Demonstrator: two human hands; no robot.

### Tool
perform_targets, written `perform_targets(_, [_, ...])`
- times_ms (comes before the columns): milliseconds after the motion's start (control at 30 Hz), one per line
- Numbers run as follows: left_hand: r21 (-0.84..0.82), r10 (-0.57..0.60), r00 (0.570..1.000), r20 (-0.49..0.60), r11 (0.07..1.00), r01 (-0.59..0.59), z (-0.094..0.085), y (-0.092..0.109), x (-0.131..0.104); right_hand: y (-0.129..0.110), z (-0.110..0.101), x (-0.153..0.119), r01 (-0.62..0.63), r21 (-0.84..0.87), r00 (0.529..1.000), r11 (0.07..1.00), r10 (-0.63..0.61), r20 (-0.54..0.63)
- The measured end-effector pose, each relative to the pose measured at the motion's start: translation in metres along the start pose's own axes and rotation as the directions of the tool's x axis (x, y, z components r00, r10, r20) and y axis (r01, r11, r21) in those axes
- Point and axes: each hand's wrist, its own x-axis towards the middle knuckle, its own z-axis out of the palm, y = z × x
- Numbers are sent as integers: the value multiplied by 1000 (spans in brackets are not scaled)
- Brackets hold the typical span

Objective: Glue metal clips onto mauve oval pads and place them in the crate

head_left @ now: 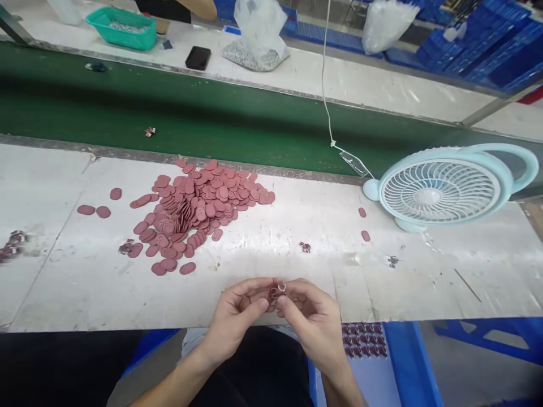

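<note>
Between the fingertips of both hands is a small dark-red part with shiny metal bits (276, 291), held just above the table's front edge. My left hand (244, 311) pinches it from the left, thumb and forefinger closed. From the other side my right hand (311, 316) grips it, thumb in front. The fingers hide much of the part. Beyond the hands, to the left, lies a big heap of flat oval reddish-brown pieces (199, 203). A small part of metal and dark red (305, 247) rests on the table a little past my right hand.
A light-blue fan (436, 189) stands at the right. Behind the table (275, 260) runs a green belt (254, 124). On the far ledge are a green basket (123, 28), a phone (198, 57) and a bag (258, 45). A blue crate (418, 362) with rows of parts sits below right.
</note>
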Motion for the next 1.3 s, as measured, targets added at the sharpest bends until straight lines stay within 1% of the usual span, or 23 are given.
perform_targets(133, [24, 19, 1000, 8, 1000, -19, 0, 1, -2, 0, -3, -1, -2, -38, 1000, 999, 3, 18])
perform_targets(233, [24, 34, 999, 3, 999, -34, 0, 3, -3, -1, -3, -2, 37, -79, 998, 996, -33, 46])
perform_targets(333, [-17, 15, 1000, 7, 1000, -15, 0, 4, -4, -3, -5, -1, 66, -97, 994, 993, -57, 97])
perform_targets(433, [-64, 7, 1000, 25, 998, -5, 2, 4, -4, -4, -8, 0, 60, -82, 992, 995, -50, 115])
perform_targets(567, [-81, 4, 999, 49, 997, 0, 5, 4, -2, -4, -12, -1, 58, -45, 992, 997, -52, 115])
perform_targets(700, [-76, -18, 999, 31, 997, 20, 6, 2, -1, -5, -15, -2, 59, -58, 991, 997, -52, 122])
perform_targets(800, [-58, -14, 1000, 20, 998, 15, 6, 0, -1, -6, -15, -3, 39, -58, 993, 998, -32, 117])
perform_targets(967, [-61, 28, 1000, 11, 998, -27, 7, 0, -1, -6, -12, -5, 0, -26, 995, 1000, 2, 95])
perform_targets(1067, [-74, 37, 999, 13, 997, -36, 7, -1, -3, -7, -12, -4, -10, -2, 994, 1000, 10, 107])
perform_targets(1200, [-91, 11, 1000, 4, 996, -11, 8, -3, -5, -12, -15, -1, -88, 46, 987, 995, 81, 141])
perform_targets(1300, [-95, 17, 1000, 12, 995, -16, 10, -2, -6, -16, -17, 1, -132, 75, 981, 988, 119, 155])
